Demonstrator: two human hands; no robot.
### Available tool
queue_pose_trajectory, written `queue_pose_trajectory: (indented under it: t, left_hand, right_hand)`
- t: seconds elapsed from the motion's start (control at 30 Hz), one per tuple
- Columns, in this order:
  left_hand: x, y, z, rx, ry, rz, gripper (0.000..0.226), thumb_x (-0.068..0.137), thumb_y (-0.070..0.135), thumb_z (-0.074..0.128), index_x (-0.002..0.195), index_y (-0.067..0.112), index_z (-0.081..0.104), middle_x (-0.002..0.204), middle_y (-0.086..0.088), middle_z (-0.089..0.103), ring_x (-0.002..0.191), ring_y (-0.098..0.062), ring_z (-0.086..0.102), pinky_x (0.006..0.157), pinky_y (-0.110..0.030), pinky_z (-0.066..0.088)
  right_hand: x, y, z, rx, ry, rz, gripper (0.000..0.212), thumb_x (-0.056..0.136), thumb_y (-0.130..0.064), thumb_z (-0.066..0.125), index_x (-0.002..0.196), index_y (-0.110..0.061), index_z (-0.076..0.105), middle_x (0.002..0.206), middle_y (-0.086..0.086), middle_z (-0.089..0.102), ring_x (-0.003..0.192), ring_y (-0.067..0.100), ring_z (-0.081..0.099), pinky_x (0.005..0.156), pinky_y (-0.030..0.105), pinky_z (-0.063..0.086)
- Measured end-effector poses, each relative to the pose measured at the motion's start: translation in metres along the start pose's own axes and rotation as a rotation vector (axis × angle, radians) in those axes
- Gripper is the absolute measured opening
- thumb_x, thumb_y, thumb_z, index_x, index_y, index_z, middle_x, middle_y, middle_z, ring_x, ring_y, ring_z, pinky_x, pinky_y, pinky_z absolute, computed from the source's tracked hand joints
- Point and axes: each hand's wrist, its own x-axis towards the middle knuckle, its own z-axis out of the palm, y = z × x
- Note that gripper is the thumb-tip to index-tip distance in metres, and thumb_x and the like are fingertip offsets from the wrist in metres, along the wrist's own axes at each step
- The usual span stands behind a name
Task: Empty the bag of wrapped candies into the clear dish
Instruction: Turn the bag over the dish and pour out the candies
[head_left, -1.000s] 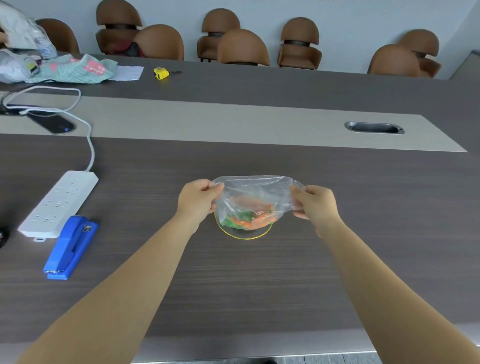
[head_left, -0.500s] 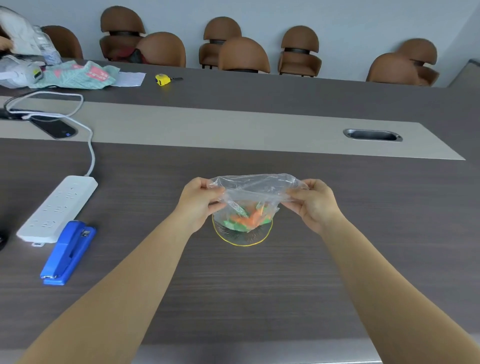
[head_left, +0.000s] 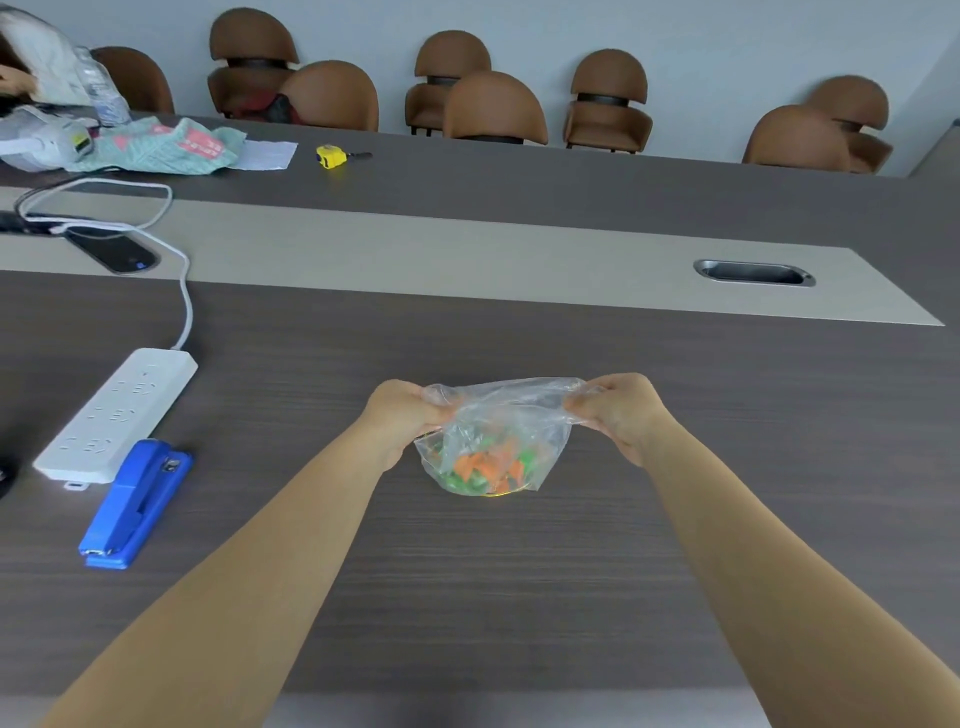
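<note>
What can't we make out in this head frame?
- Clear dish: head view, only a yellow rim sliver shows under the plastic bag.
- Candies: count blurred through the film.
- Fingertips of left hand and right hand: buried in bag folds.

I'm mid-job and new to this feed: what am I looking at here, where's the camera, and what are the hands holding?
There is no robot. A camera on a person's head looks forward and down. The left hand and right hand each pinch an upper edge of a clear plastic bag with orange and green wrapped candies inside. A yellow sliver of the dish's rim shows beneath. On the dark table, to the left, lie a white power strip and a blue stapler.
</note>
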Motion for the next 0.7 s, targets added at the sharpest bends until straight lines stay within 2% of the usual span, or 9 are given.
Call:
queue_pose_trajectory:
  t: [0.03, 0.1, 0.17, 0.23, 0.37, 0.47, 0.53, 0.63, 0.7]
  left_hand:
    - [-0.002, 0.000, 0.000, 0.015, -0.005, -0.022, 0.008, 0.078, 0.001, 0.064, 0.083, -0.005, 0.062, 0.105, -0.020, 0.065, 0.101, -0.030, 0.062, 0.096, -0.040, 0.049]
    - [-0.008, 0.002, 0.000, 0.006, -0.068, -0.082, 0.015, 0.084, 0.007, 0.059, 0.097, -0.001, 0.059, 0.098, -0.013, 0.062, 0.093, -0.025, 0.059, 0.084, -0.036, 0.051]
    - [-0.012, 0.003, -0.001, -0.037, -0.140, -0.131, 0.025, 0.087, 0.012, 0.055, 0.111, 0.003, 0.053, 0.109, -0.014, 0.059, 0.102, -0.030, 0.058, 0.082, -0.041, 0.048]
    - [-0.014, 0.005, -0.001, -0.108, -0.161, -0.117, 0.027, 0.088, 0.008, 0.053, 0.114, 0.004, 0.050, 0.121, -0.019, 0.055, 0.111, -0.036, 0.055, 0.086, -0.044, 0.047]
    - [-0.014, 0.011, 0.000, -0.182, -0.093, -0.055, 0.021, 0.086, 0.002, 0.053, 0.106, 0.004, 0.049, 0.114, -0.017, 0.057, 0.100, -0.031, 0.057, 0.084, -0.041, 0.048]
    - [-0.017, 0.016, -0.001, -0.227, -0.082, -0.010, 0.007, 0.084, 0.001, 0.056, 0.086, 0.006, 0.051, 0.093, -0.009, 0.061, 0.085, -0.025, 0.060, 0.077, -0.038, 0.051]
    - [-0.018, 0.018, -0.001, -0.246, -0.069, 0.011, 0.015, 0.084, 0.001, 0.056, 0.075, 0.009, 0.048, 0.085, -0.005, 0.059, 0.078, -0.020, 0.059, 0.079, -0.038, 0.050]
    - [-0.018, 0.023, -0.001, -0.257, -0.049, 0.064, 0.017, 0.085, -0.001, 0.054, 0.073, 0.009, 0.046, 0.084, -0.004, 0.059, 0.076, -0.019, 0.059, 0.087, -0.040, 0.049]
    - [-0.020, 0.027, -0.003, -0.267, -0.042, 0.101, 0.017, 0.086, -0.002, 0.052, 0.074, 0.008, 0.047, 0.083, -0.005, 0.060, 0.076, -0.019, 0.060, 0.087, -0.040, 0.049]
  right_hand:
    - [-0.002, 0.000, 0.000, 0.003, -0.033, 0.018, 0.013, 0.079, -0.003, 0.059, 0.069, -0.010, 0.059, 0.110, 0.017, 0.066, 0.105, 0.029, 0.063, 0.096, 0.038, 0.049]
    - [-0.007, 0.000, -0.001, 0.024, -0.125, 0.049, 0.004, 0.085, -0.007, 0.056, 0.081, -0.009, 0.056, 0.108, 0.011, 0.062, 0.099, 0.024, 0.060, 0.089, 0.036, 0.048]
    - [-0.010, 0.002, -0.002, 0.108, -0.222, 0.052, 0.002, 0.087, -0.007, 0.053, 0.086, -0.008, 0.053, 0.107, 0.012, 0.059, 0.097, 0.029, 0.058, 0.085, 0.040, 0.048]
    - [-0.012, 0.001, -0.001, 0.225, -0.239, 0.028, 0.009, 0.087, -0.001, 0.051, 0.081, -0.007, 0.049, 0.105, 0.016, 0.056, 0.095, 0.035, 0.057, 0.083, 0.044, 0.050]
    - [-0.014, -0.005, -0.001, 0.288, -0.187, -0.029, 0.016, 0.085, 0.003, 0.052, 0.076, -0.008, 0.046, 0.091, 0.012, 0.059, 0.088, 0.033, 0.060, 0.085, 0.047, 0.051]
    - [-0.017, -0.009, -0.003, 0.318, -0.164, -0.081, 0.017, 0.084, 0.004, 0.053, 0.074, -0.008, 0.046, 0.083, 0.009, 0.058, 0.074, 0.025, 0.060, 0.075, 0.041, 0.054]
    - [-0.019, -0.010, -0.004, 0.330, -0.146, -0.104, 0.017, 0.084, 0.003, 0.054, 0.075, -0.008, 0.046, 0.084, 0.009, 0.059, 0.079, 0.027, 0.061, 0.075, 0.041, 0.055]
    - [-0.019, -0.014, -0.004, 0.348, -0.125, -0.144, 0.018, 0.083, 0.002, 0.055, 0.074, -0.009, 0.046, 0.089, 0.010, 0.058, 0.093, 0.029, 0.059, 0.083, 0.043, 0.051]
    - [-0.020, -0.017, -0.003, 0.367, -0.115, -0.169, 0.018, 0.083, 0.003, 0.055, 0.073, -0.010, 0.046, 0.089, 0.010, 0.057, 0.092, 0.029, 0.059, 0.082, 0.042, 0.052]
